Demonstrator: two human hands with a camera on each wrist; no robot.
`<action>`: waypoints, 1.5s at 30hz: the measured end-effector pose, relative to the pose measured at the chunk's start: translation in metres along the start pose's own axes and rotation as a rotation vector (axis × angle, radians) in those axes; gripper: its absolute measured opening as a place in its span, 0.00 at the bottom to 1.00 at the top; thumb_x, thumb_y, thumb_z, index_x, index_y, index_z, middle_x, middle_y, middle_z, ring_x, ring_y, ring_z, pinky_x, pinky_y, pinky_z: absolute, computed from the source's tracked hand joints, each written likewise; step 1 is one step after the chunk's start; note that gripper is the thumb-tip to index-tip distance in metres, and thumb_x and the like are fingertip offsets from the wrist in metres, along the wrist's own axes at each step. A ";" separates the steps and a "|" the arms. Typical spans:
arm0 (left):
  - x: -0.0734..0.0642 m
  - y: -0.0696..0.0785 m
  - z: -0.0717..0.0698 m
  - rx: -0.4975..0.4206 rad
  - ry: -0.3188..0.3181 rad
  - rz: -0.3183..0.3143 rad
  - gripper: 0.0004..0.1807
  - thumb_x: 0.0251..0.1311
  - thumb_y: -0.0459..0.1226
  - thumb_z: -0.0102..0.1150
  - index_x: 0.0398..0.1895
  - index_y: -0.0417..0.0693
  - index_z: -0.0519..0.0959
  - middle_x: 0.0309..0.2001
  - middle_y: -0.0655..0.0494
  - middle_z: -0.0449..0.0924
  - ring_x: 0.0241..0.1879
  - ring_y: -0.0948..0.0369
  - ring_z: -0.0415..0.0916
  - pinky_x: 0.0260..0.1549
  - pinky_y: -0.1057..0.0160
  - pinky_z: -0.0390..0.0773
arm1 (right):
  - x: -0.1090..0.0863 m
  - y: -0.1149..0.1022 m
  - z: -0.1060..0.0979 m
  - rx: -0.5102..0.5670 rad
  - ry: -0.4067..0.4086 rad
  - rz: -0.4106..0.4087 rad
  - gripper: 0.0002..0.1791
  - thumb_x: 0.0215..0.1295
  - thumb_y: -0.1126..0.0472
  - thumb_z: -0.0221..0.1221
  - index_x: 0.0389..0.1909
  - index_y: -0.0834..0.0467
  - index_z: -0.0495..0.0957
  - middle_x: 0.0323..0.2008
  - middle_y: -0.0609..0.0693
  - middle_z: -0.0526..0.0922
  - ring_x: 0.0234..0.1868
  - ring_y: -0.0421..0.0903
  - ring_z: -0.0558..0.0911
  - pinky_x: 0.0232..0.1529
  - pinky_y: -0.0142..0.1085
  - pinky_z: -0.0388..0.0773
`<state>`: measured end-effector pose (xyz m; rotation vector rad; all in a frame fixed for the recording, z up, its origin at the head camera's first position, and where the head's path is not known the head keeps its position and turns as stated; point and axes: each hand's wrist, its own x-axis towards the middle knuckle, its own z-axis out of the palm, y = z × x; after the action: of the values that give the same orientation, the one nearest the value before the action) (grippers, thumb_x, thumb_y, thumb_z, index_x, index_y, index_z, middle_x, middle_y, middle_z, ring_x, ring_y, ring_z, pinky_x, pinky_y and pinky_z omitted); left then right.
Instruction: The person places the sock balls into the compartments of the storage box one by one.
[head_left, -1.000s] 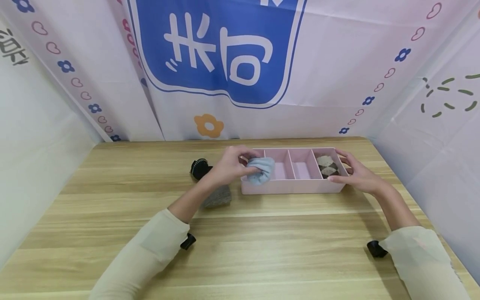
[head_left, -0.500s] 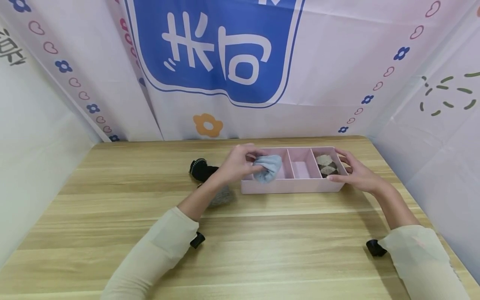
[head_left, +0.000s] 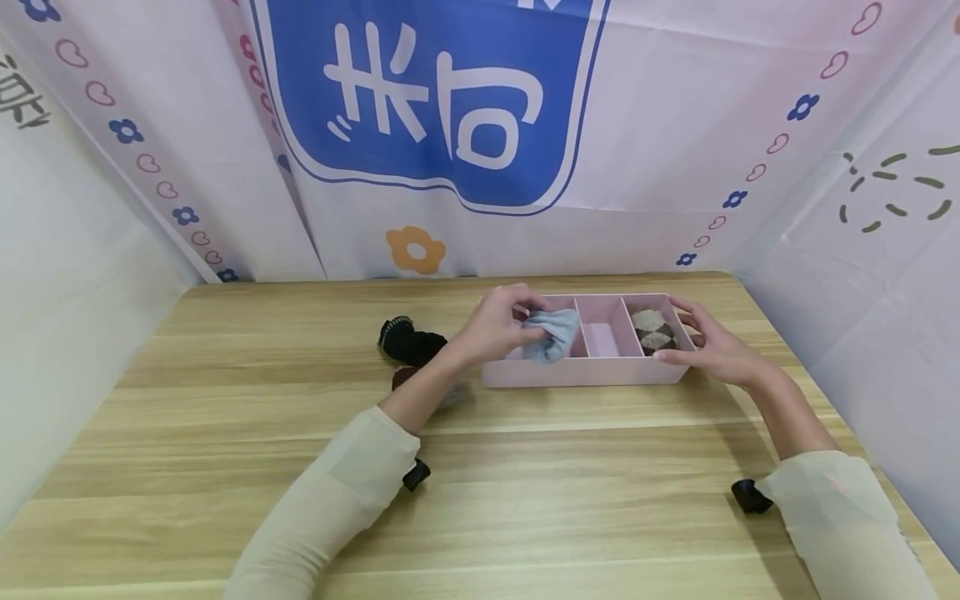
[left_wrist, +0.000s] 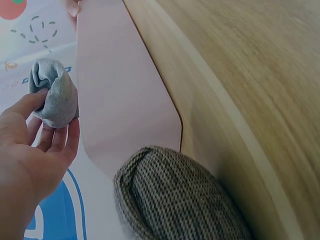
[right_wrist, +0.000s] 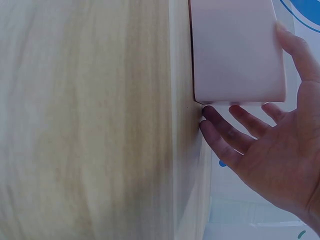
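My left hand (head_left: pixel 504 323) pinches a rolled light blue-grey sock (head_left: pixel 553 335) between thumb and fingers, above the left half of a pink divided box (head_left: pixel 585 373). In the left wrist view, the thumb presses into the fold of the sock (left_wrist: pixel 54 95) while the fingers support it from below. At the box's right end, my right hand (head_left: pixel 712 346) holds the end wall, thumb at the front corner and fingers at the far side. A brown-and-beige argyle sock (head_left: pixel 654 331) lies in the rightmost compartment. The compartment left of it shows a bare floor; the left ones are partly hidden.
Left of the box, a black rolled sock (head_left: pixel 412 343) and a brown one (head_left: pixel 403 377) lie on the wooden table (head_left: pixel 225 433). A grey knit sock (left_wrist: pixel 175 200) beside them is mostly hidden by my left forearm in the head view. A printed curtain (head_left: pixel 645 167) hangs behind.
My left hand has carried the blue-grey sock rightward along the box, from over its left end toward its middle. The right hand and the box have stayed put.
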<state>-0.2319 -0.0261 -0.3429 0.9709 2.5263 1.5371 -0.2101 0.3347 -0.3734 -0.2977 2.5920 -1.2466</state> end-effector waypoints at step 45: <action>0.044 0.005 0.050 -0.106 0.044 -0.046 0.15 0.60 0.24 0.69 0.50 0.32 0.84 0.48 0.41 0.84 0.45 0.54 0.80 0.44 0.70 0.80 | 0.002 0.001 0.000 -0.007 0.001 0.017 0.60 0.67 0.54 0.68 0.84 0.55 0.32 0.79 0.74 0.42 0.75 0.80 0.50 0.70 0.73 0.55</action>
<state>-0.2485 0.0378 -0.3520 0.8698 2.4476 1.6781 -0.2124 0.3351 -0.3744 -0.2754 2.5946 -1.2323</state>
